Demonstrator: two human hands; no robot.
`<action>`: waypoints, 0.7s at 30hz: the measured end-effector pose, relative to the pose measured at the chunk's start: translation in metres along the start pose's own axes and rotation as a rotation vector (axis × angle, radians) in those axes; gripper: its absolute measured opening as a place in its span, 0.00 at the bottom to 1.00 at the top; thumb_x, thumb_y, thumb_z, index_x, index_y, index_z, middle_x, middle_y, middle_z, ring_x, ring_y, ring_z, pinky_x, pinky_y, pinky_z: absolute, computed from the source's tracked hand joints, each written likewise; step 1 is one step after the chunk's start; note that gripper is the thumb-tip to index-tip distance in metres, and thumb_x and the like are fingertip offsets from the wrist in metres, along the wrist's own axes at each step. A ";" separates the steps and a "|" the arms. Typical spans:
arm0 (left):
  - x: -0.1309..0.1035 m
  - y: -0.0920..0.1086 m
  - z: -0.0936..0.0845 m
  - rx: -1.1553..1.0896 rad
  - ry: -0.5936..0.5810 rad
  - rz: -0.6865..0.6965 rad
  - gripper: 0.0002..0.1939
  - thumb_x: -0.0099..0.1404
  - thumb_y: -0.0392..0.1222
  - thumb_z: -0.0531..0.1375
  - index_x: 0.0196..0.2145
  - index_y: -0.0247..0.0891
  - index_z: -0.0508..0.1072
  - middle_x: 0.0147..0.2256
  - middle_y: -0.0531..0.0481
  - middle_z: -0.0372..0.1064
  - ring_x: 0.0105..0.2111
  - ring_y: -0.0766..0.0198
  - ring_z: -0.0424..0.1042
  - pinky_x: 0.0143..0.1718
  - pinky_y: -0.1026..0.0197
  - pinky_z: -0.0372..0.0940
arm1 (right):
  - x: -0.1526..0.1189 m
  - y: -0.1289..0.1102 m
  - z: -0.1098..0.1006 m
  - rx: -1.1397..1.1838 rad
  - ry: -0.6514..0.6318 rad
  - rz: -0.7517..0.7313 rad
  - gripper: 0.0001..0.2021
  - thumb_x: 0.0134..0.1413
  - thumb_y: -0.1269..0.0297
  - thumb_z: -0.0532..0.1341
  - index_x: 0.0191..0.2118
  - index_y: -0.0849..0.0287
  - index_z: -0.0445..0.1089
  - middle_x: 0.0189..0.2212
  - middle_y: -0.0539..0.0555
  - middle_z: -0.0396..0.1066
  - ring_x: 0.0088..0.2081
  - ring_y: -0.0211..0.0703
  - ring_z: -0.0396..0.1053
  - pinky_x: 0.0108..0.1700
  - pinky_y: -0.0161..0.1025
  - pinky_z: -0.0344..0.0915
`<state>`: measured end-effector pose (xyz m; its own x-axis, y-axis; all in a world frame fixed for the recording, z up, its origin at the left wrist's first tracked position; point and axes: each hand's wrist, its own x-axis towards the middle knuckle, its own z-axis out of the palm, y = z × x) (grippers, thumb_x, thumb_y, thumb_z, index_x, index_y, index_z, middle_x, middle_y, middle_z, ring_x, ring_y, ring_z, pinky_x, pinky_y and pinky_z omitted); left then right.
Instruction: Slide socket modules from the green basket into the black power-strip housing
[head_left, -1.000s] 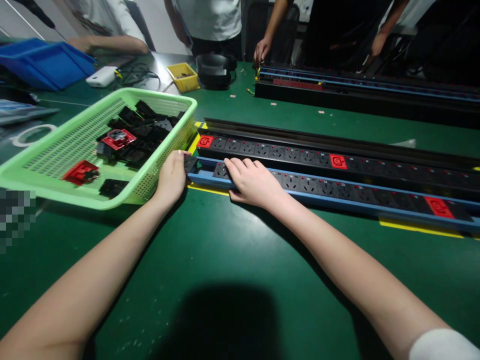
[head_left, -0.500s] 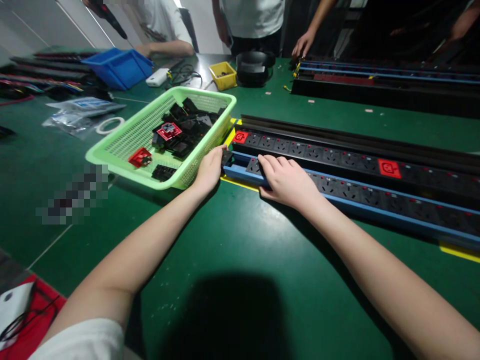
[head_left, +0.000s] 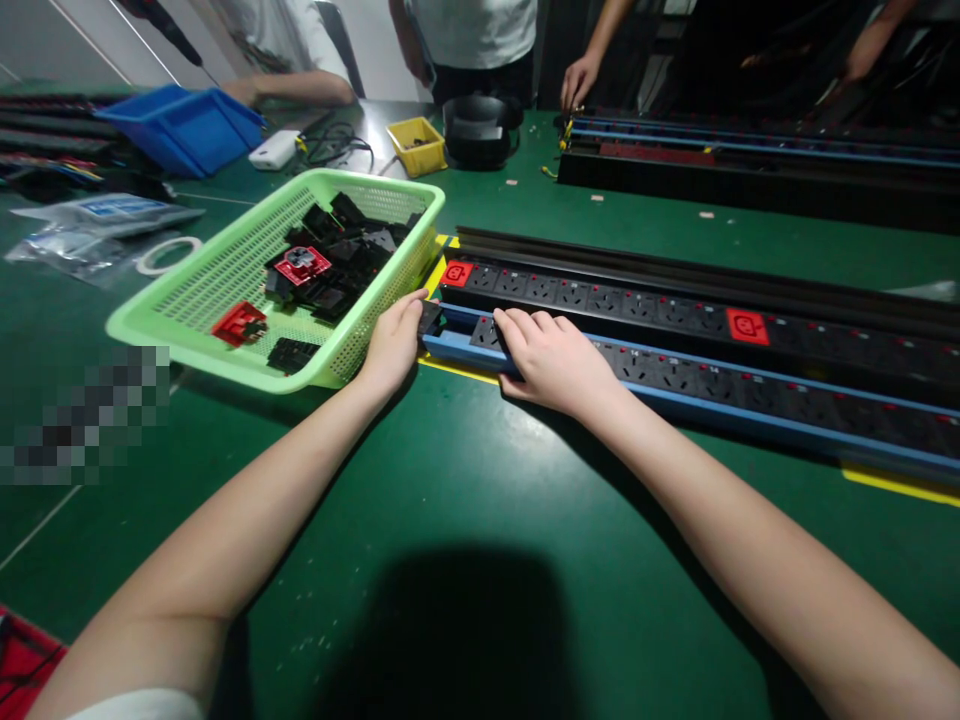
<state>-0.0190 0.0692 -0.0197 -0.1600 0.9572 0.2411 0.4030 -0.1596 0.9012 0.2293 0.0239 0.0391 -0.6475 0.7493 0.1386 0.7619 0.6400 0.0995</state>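
A long blue rail [head_left: 750, 415] filled with black socket modules runs from the centre to the right edge. At its left end my left hand [head_left: 394, 345] grips a small black module [head_left: 430, 318], thumb on top. My right hand [head_left: 559, 360] is closed over the rail, with fingertips on a black socket [head_left: 486, 332]. Between the two modules a short stretch of the rail is open. Behind lies a second strip [head_left: 574, 293] with black sockets and red ones [head_left: 748, 326]. Left of my left hand stands a green basket [head_left: 217, 372] holding black and red modules.
At the back are a blue bin [head_left: 184, 135], a yellow box [head_left: 417, 148], a black round object [head_left: 480, 135] and cables. Plastic bags [head_left: 97, 225] and a white ring lie left. Across the table a person's hand [head_left: 579, 80] touches another long strip [head_left: 750, 185].
The view has shifted, so most things appear farther left in the picture. Both hands keep their places on the module and the rail.
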 end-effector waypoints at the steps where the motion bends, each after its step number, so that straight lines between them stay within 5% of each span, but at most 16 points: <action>1: 0.000 0.001 0.000 0.012 0.003 -0.001 0.26 0.71 0.52 0.52 0.56 0.31 0.76 0.52 0.40 0.78 0.55 0.53 0.75 0.64 0.50 0.63 | 0.000 0.000 0.000 0.001 -0.002 0.000 0.37 0.63 0.58 0.56 0.71 0.75 0.51 0.65 0.72 0.63 0.55 0.63 0.66 0.51 0.51 0.63; 10: 0.000 0.001 -0.001 0.086 0.000 -0.001 0.25 0.72 0.50 0.51 0.56 0.34 0.76 0.53 0.40 0.77 0.56 0.53 0.73 0.65 0.50 0.62 | 0.000 0.000 0.000 -0.002 0.000 0.004 0.37 0.63 0.58 0.56 0.71 0.75 0.51 0.65 0.72 0.63 0.55 0.63 0.66 0.51 0.50 0.63; 21: -0.005 0.005 0.001 0.199 0.059 0.008 0.19 0.72 0.47 0.50 0.49 0.37 0.75 0.47 0.44 0.75 0.48 0.56 0.72 0.55 0.57 0.65 | 0.000 0.000 -0.001 0.008 -0.005 0.006 0.36 0.64 0.58 0.56 0.71 0.74 0.51 0.65 0.73 0.63 0.56 0.63 0.66 0.51 0.51 0.63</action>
<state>-0.0153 0.0636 -0.0170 -0.2057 0.9395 0.2737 0.5735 -0.1109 0.8116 0.2291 0.0232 0.0397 -0.6430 0.7540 0.1342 0.7657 0.6367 0.0912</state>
